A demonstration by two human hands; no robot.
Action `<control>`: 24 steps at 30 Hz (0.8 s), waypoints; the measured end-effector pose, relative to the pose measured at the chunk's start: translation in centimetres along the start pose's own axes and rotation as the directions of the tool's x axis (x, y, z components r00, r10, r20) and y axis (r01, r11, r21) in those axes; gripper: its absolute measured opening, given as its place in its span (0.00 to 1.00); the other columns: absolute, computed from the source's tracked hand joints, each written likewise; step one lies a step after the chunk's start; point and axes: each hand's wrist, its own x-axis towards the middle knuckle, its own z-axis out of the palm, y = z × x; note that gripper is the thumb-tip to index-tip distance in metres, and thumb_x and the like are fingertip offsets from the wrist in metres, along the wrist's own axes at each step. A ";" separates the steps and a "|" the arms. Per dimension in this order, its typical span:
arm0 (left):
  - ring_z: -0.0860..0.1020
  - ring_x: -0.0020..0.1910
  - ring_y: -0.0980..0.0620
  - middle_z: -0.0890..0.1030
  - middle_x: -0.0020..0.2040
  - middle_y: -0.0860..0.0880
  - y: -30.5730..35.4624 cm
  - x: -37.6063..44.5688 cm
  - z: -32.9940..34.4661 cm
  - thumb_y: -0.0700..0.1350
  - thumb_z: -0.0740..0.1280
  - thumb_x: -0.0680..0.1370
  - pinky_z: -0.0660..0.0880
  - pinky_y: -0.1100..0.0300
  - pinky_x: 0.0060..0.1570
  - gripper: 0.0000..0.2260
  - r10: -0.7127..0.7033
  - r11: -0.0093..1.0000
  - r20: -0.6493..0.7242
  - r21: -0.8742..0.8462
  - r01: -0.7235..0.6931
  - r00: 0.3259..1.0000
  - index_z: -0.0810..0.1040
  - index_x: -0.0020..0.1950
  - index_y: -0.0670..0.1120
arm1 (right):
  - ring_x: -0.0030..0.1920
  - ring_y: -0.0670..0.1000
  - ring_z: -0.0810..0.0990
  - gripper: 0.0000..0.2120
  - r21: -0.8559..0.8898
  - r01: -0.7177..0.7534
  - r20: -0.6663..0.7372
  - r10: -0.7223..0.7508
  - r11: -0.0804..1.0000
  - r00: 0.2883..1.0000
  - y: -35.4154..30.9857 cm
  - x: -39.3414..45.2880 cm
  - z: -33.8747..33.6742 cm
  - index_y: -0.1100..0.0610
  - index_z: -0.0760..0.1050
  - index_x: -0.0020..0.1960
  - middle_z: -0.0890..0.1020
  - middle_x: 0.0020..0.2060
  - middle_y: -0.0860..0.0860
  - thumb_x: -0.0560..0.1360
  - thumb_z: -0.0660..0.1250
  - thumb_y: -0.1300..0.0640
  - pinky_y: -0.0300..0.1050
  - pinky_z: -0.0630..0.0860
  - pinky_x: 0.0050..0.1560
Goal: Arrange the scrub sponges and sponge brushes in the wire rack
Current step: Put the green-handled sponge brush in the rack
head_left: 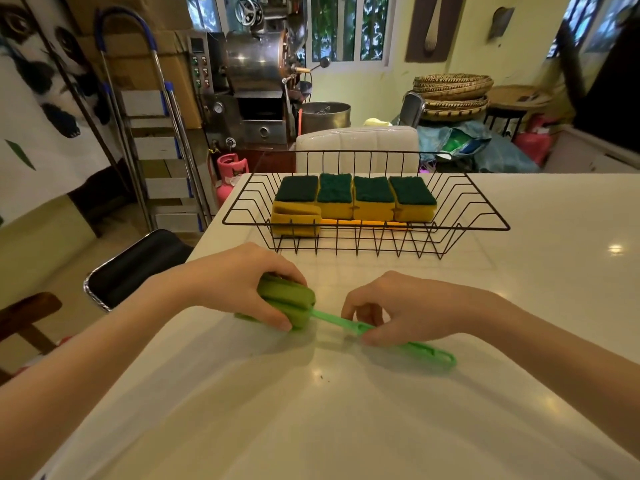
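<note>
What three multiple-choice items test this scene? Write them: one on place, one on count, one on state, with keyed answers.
1. Where does the green sponge brush lie?
A. In the rack
B. On the white table, before the rack
C. On the chair

2. How many scrub sponges sit in the wire rack?
A. Two
B. Six
C. Four

3. What does the left hand do?
A. Grips the brush's sponge head
B. Rests flat
C. Holds the rack

Answers: B, it rests on the table; C, four in a row; A, fingers wrap the head while the right hand pinches the handle.
</note>
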 end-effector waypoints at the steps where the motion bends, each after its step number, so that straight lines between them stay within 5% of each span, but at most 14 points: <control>1: 0.71 0.50 0.63 0.73 0.48 0.64 0.0 0.2 -0.3 0.56 0.72 0.66 0.70 0.75 0.45 0.19 0.012 1.000 -0.031 0.001 -0.012 0.999 0.71 0.55 0.62 | 0.44 0.50 0.75 0.13 0.004 -0.004 -0.023 0.004 1.000 1.000 0.2 0.0 -0.4 0.51 0.74 0.57 0.77 0.42 0.48 0.73 0.65 0.54 0.44 0.74 0.45; 5: 0.72 0.50 0.62 0.74 0.50 0.63 0.2 0.9 -1.6 0.58 0.72 0.64 0.71 0.69 0.46 0.20 0.054 0.998 -0.165 -0.028 -0.059 0.985 0.71 0.54 0.64 | 0.43 0.48 0.75 0.14 0.006 -0.017 -0.113 0.018 1.000 0.993 1.2 -0.3 -2.0 0.50 0.73 0.58 0.76 0.41 0.46 0.73 0.65 0.55 0.36 0.70 0.40; 10: 0.74 0.47 0.64 0.74 0.48 0.64 0.7 2.3 -4.1 0.56 0.72 0.64 0.72 0.72 0.40 0.20 0.074 0.993 -0.272 -0.074 -0.097 0.960 0.73 0.54 0.62 | 0.47 0.51 0.78 0.14 -0.011 -0.001 -0.233 -0.002 1.000 0.973 2.3 -0.6 -4.5 0.49 0.74 0.58 0.80 0.45 0.50 0.73 0.65 0.55 0.47 0.77 0.47; 14: 0.75 0.46 0.64 0.76 0.46 0.62 0.8 3.5 -5.8 0.54 0.72 0.64 0.74 0.73 0.39 0.18 0.089 0.983 -0.332 -0.121 -0.137 0.939 0.74 0.53 0.59 | 0.47 0.48 0.77 0.15 -0.026 0.001 -0.294 -0.008 1.000 0.956 3.2 -0.2 -6.4 0.48 0.74 0.59 0.77 0.43 0.45 0.73 0.66 0.54 0.40 0.75 0.46; 18: 0.76 0.45 0.59 0.76 0.47 0.61 0.4 5.0 -6.9 0.55 0.74 0.64 0.74 0.67 0.41 0.18 0.072 0.982 -0.363 -0.140 -0.130 0.929 0.75 0.52 0.60 | 0.48 0.48 0.78 0.16 -0.012 -0.012 -0.300 0.008 1.000 0.954 4.0 0.5 -7.5 0.49 0.74 0.60 0.78 0.45 0.46 0.72 0.67 0.53 0.44 0.77 0.52; 24: 0.78 0.49 0.61 0.75 0.54 0.61 -0.4 5.6 -8.8 0.65 0.70 0.57 0.78 0.67 0.42 0.30 0.053 0.884 -0.526 -0.370 -0.284 0.849 0.69 0.58 0.64 | 0.43 0.47 0.81 0.10 0.257 0.099 -0.322 -0.012 0.961 0.947 5.1 1.0 -9.0 0.51 0.78 0.52 0.81 0.40 0.44 0.71 0.69 0.57 0.40 0.79 0.46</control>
